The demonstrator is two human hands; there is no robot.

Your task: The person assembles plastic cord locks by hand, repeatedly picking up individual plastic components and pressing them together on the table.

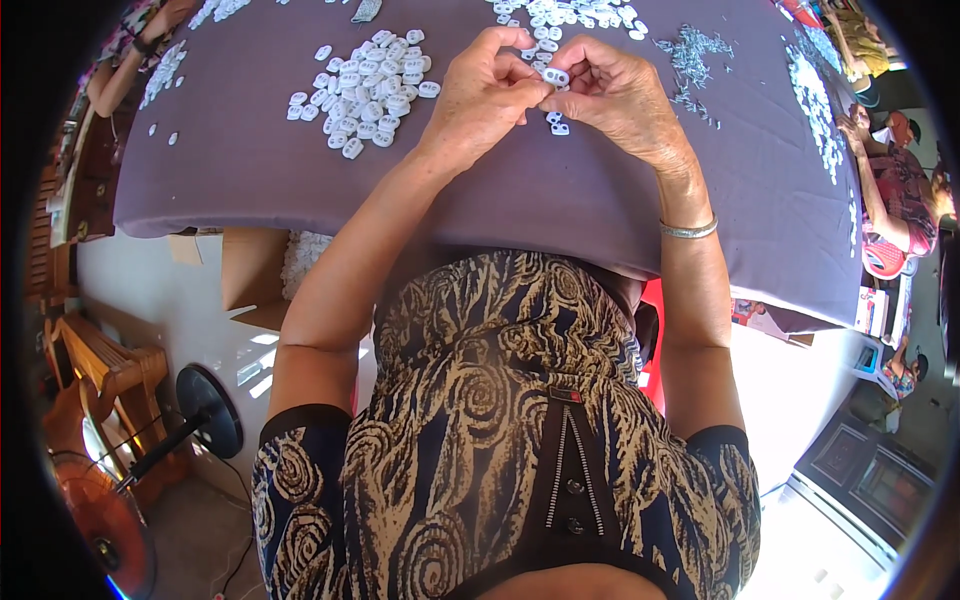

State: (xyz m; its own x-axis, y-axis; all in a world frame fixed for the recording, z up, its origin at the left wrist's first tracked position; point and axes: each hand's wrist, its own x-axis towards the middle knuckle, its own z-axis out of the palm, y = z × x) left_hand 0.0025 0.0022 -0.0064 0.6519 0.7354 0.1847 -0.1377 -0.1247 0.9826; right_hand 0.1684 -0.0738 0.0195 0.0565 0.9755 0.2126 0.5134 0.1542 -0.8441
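Observation:
Above the table's near side, my two hands meet fingertip to fingertip. My right hand (620,100), with a bangle on its wrist, pinches a small white oval piece with two dark openings (556,77). Close against that piece, my left hand (480,100) is closed at thumb and fingers; whatever it grips is hidden. Left of it lies a heap of similar white oval pieces (370,85). More white pieces (570,14) spread behind my hands, and a few (558,128) lie just below my fingertips. A pile of thin grey metal bits (690,55) sits to the right.
A purple-grey cloth (780,200) covers the table. Other people sit at its left and right edges, near further white heaps (815,110). Below the left edge are an open cardboard box (255,270), a wooden chair (110,370) and a standing fan (100,520).

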